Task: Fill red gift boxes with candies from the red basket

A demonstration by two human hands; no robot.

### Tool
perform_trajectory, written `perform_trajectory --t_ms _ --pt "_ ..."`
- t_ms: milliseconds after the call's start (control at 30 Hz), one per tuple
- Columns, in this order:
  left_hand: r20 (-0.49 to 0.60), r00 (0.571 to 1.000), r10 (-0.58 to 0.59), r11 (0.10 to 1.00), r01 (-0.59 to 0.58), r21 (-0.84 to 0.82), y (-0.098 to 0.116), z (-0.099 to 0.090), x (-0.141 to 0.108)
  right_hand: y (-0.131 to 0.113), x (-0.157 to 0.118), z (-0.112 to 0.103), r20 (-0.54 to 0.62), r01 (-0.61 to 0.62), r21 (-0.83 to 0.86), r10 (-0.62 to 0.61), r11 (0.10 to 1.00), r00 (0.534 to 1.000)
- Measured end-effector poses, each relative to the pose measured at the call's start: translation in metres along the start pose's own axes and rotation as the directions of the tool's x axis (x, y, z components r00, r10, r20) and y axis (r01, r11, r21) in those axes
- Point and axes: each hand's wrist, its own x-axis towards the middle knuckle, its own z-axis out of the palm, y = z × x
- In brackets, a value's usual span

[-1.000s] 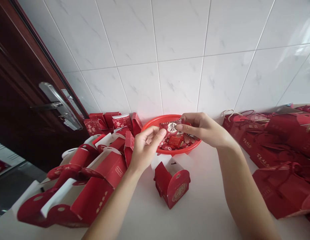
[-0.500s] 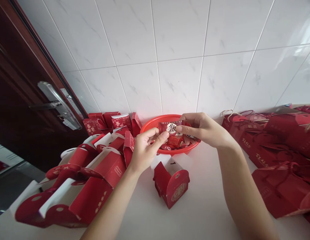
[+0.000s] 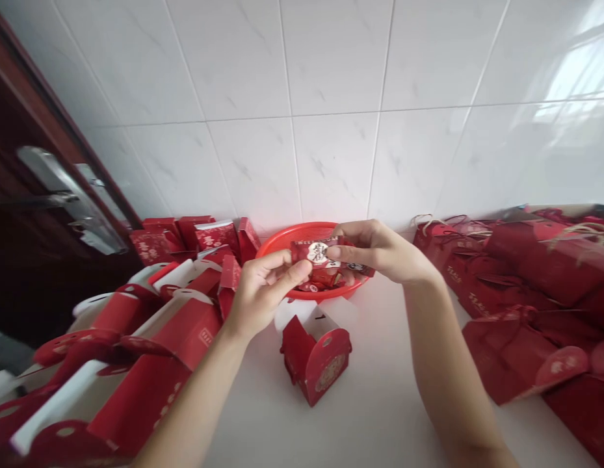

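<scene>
A small dark-red candy packet with a cream patch and black characters is stretched between my two hands, above the basket. My left hand pinches its left end between thumb and fingers. The other end is gripped by my right hand, under whose fingers a second red wrapper shows. Beneath them lies a red plastic basket with several red-wrapped candies inside, partly hidden by my hands. A red folding gift box stands with its top flaps apart on the white tabletop, just in front of the basket.
Several open red boxes crowd the left side, with upright red packets behind them. Red gift bags with cord handles fill the right. A tiled wall rises behind, and a dark door with a metal handle is at left.
The whole view has shifted, so everything sits further left in the picture. Both hands keep their hold on the candy packet, which looks slightly more crumpled or blurred.
</scene>
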Motion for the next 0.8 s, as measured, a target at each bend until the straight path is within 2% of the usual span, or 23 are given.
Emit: perform_trajectory --t_ms 200,500,667,800 --pt "-0.040 0.999 0.005 1.000 -0.004 0.023 -0.0003 0.0012 0.0020 0.0035 0.0008 -0.0001 -0.024 0.036 -0.054 -0.037 0.998 0.999" --pt "-0.055 0.998 -0.031 0.997 0.035 0.068 0.0010 0.0000 0.0007 -0.0001 -0.0019 0.0033 -0.054 -0.011 -0.093 0.006 0.996 0.999" --pt "-0.112 0.993 -0.029 0.997 0.037 0.071 -0.0026 -0.0024 0.0018 -0.0020 -0.0002 0.0060 -0.167 -0.029 -0.080 0.015 0.996 0.986" --pt "-0.136 0.990 -0.020 0.996 0.031 0.080 -0.0048 -0.0040 0.0029 -0.0021 0.0010 0.0068 -0.282 0.038 -0.028 -0.045 0.999 0.958"
